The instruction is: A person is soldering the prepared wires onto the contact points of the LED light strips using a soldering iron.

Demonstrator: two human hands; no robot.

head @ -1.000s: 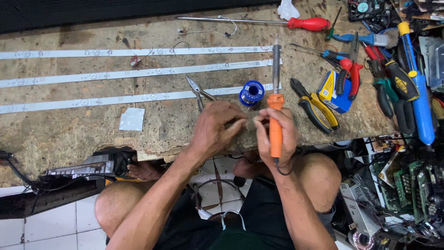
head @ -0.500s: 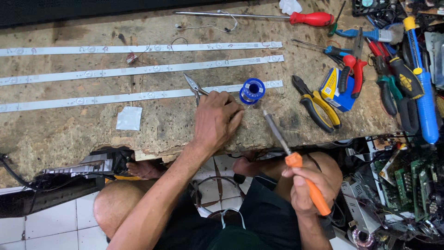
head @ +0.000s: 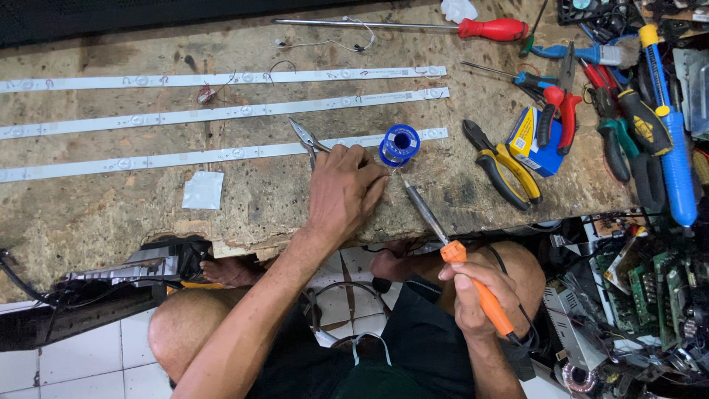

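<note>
Landmark: blue solder spool (head: 399, 145) on workbench (head: 258, 199). Left hand (head: 341, 193) just left of spool, fingers together, pressed flat on bench. Right hand (head: 478, 294) below-right of spool, fingers clamped on orange soldering iron (head: 450, 251), tip near spool.

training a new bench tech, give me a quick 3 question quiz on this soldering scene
1. True or false: the right hand holds the soldering iron by its orange handle.
2. Which thing lies nearest the left hand? A) the blue solder spool B) the red screwdriver C) the yellow-handled pliers
3. How many white LED strips lie across the workbench?

Key
1. True; the iron's tip points up toward the left hand at the bench edge.
2. A; the spool sits just beside the fingertips, on the near strip's end.
3. Three, running roughly parallel, left to right.
</note>
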